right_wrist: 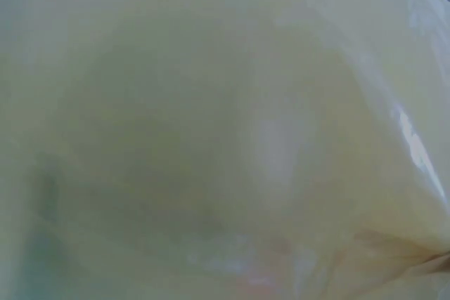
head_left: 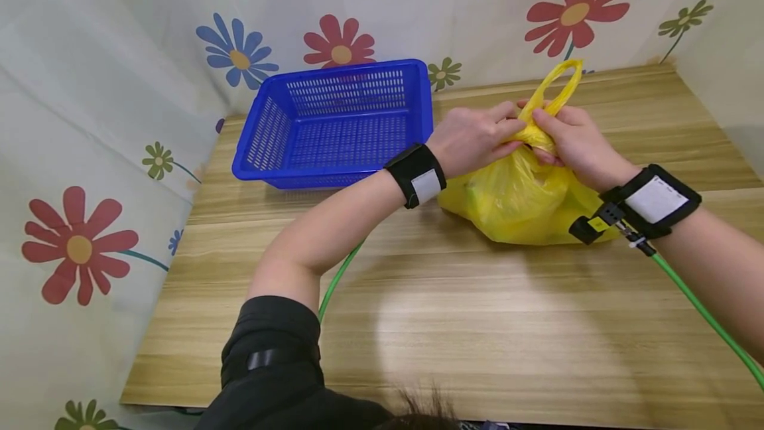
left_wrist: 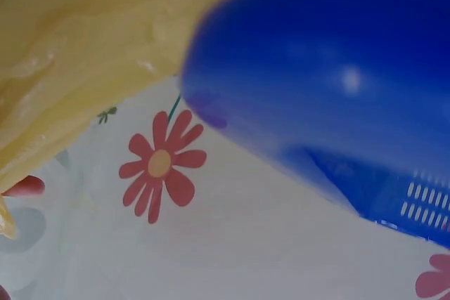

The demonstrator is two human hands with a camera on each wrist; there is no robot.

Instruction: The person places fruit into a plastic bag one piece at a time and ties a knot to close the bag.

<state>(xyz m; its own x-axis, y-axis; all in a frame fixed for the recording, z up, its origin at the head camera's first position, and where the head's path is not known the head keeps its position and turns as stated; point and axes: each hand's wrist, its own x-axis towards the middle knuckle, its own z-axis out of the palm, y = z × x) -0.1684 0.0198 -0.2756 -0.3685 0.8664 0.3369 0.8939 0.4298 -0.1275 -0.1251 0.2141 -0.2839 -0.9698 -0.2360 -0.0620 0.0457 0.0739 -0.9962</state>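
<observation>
A full yellow plastic bag (head_left: 519,201) sits on the table, its neck gathered and a handle loop standing up at the top. My left hand (head_left: 474,135) pinches the gathered neck from the left. From the right, my right hand (head_left: 575,141) grips the same bunched plastic, thumb on top below the loop. What the bag contains is hidden, apart from a faint greenish patch through the plastic. In the left wrist view the yellow bag (left_wrist: 77,47) hangs beside a blurred blue basket rim. Yellow plastic (right_wrist: 211,117) fills the right wrist view, and no fingers can be made out there.
A blue plastic basket (head_left: 352,174) with slotted walls stands at the back left, close to my left wrist; nothing shows inside it. The wooden table (head_left: 453,324) meets a flower-patterned curtain (head_left: 465,12) at the back. Green cables (head_left: 704,307) run from the wrist bands.
</observation>
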